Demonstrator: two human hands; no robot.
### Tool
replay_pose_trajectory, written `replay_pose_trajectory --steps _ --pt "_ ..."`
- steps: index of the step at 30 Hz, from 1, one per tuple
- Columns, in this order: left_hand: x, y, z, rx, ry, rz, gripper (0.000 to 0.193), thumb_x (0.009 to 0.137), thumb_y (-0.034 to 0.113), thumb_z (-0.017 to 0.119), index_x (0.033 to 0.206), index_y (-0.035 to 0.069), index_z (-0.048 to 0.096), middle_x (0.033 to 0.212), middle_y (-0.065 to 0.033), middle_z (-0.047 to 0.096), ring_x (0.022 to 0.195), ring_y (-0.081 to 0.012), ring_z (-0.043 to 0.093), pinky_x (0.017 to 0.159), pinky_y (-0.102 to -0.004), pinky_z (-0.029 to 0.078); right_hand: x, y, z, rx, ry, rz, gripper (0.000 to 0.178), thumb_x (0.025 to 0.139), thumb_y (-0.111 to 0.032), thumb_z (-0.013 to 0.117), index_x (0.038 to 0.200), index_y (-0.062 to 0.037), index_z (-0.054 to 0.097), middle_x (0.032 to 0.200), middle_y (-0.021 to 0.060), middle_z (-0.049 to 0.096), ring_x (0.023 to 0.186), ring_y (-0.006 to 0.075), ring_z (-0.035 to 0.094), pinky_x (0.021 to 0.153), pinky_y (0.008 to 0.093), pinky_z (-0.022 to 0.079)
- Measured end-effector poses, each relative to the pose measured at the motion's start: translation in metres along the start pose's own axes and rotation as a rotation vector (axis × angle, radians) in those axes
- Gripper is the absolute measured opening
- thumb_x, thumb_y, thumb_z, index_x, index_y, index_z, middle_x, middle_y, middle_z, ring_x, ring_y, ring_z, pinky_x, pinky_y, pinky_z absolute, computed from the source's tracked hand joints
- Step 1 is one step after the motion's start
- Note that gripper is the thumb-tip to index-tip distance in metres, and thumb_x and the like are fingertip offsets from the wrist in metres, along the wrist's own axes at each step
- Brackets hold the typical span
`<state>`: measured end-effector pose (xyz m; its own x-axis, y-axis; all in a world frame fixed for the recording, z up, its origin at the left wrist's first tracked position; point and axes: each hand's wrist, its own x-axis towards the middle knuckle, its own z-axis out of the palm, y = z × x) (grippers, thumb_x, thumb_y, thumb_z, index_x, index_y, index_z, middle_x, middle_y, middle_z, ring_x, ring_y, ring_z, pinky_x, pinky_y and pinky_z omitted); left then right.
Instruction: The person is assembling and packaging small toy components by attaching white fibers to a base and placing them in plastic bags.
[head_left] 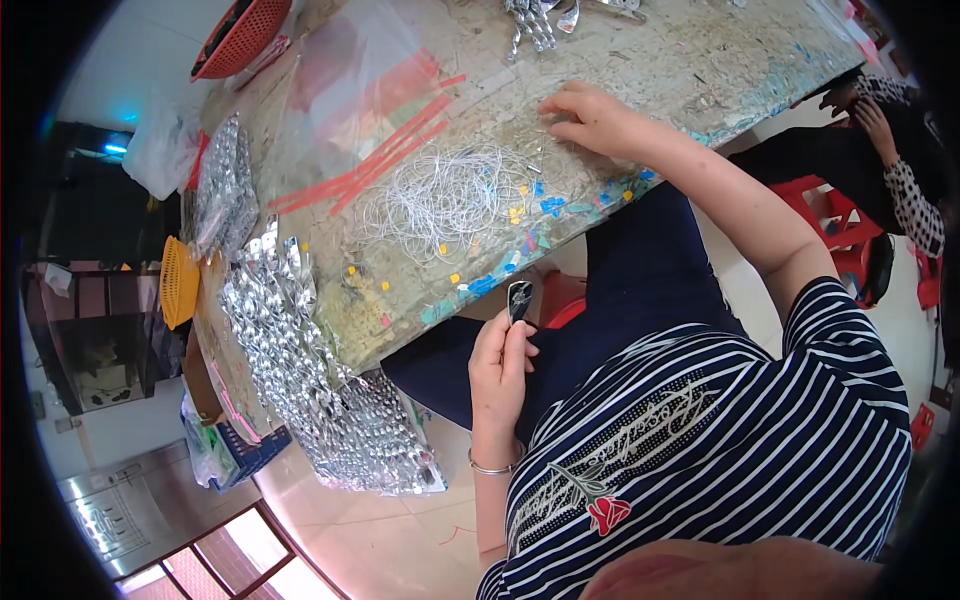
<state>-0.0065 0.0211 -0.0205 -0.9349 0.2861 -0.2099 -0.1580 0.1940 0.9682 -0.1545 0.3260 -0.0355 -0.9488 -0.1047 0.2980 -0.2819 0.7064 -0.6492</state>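
Observation:
My left hand (497, 368), with a bangle at its wrist, is closed near the table's front edge. Thumb and fingers grip a small oblong dark piece with a shiny silver rim (518, 300), its upper end sticking out. My right hand (595, 118) is over the tabletop, fingers partly bent and apart from the thumb, and no held thing shows in it. Below and left of it lies a loose tangle of white string (440, 205). Small silver bits (537, 165) lie on the table between the string and my right hand.
The worn table (680, 70) has clear plastic bags with red strips (370, 90). Shiny silver strands (290, 340) hang off its left edge, beside a yellow basket (180, 283). A red basket (243, 38) stands far left. Another person's hand (877, 130) is at the right.

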Motion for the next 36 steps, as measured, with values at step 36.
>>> replay_pose_trajectory --steps 36 --pt "-0.009 0.021 -0.015 -0.138 0.261 -0.153 0.012 0.087 0.013 0.067 0.09 0.002 0.069 0.064 0.0077 0.05 0.051 0.0005 0.036 0.045 -0.0172 0.026 -0.068 -0.144 0.025 0.697 -0.641 0.243 0.012 0.097 -0.015 0.049 0.091 -0.005 0.046 0.07 0.0 0.054 0.062 0.0068 0.048 0.057 0.0222 0.042"
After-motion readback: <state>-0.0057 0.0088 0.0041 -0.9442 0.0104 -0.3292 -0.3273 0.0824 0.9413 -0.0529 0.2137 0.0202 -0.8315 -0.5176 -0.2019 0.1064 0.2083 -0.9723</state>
